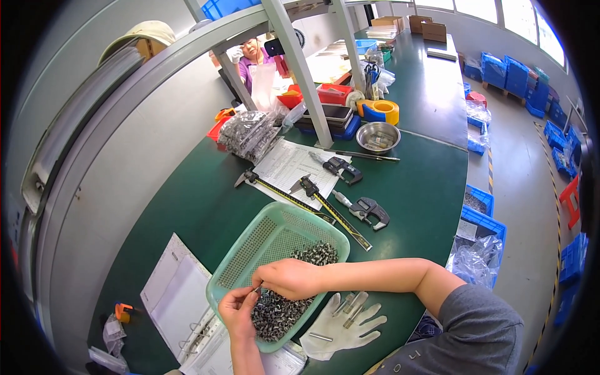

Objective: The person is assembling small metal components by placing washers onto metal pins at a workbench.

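Observation:
My left hand [239, 315] and my right hand [289, 279] meet above a light green plastic basket [253, 226], fingertips pinched together. Between them shows a small dark metal part [257, 289], mostly covered by the fingers. Beneath the hands, the basket holds a heap of small shiny metal parts [275, 317], spread along its near and right sides. By the basket's right corner a white glove [340, 334] lies flat on the green table. Several short metal pins rest on it, one pin [320, 337] apart from the others.
Beyond the basket lie two digital calipers [334, 215], two micrometers [369, 211], printed sheets [290, 161] and a steel bowl [378, 137]. An open ring binder [178, 294] sits left. Shelf posts [300, 75] rise from the table. Across it is another person [256, 65]. Blue crates [481, 234] stand right.

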### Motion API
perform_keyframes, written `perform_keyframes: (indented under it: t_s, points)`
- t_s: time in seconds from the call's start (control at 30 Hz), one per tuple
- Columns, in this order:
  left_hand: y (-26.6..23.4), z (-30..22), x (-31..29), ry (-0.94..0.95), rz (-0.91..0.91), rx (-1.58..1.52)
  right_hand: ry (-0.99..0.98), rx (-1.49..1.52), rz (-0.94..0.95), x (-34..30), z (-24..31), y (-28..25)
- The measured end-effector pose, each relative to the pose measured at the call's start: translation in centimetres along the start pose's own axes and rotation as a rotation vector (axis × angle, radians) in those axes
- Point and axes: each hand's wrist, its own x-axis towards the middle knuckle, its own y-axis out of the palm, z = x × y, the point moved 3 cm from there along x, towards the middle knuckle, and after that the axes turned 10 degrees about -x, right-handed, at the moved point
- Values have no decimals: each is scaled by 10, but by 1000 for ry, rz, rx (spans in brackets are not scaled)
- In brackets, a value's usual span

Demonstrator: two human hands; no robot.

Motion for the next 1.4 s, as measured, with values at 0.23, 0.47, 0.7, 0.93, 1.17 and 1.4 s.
perform_keyframes:
  t_s: [0.23,0.47,0.7,0.93,1.17,1.4]
  points:
    - [5,-4,-2,67,-41,19,-6,151,-7,0,0,-2]
    - [2,1,-1,143,8,230,-91,-165,-56,-3,0,7]
    - [5,-2,-4,88,-19,50,-3,101,-52,-1,0,2]
    - [1,0,-4,84,22,93,-64,9,-60,-1,2,2]
    - [-1,1,-3,86,42,85,-9,83,35,-1,0,-1]
    - [9,-2,-4,129,-47,54,-7,-50,-157,-2,3,-3]
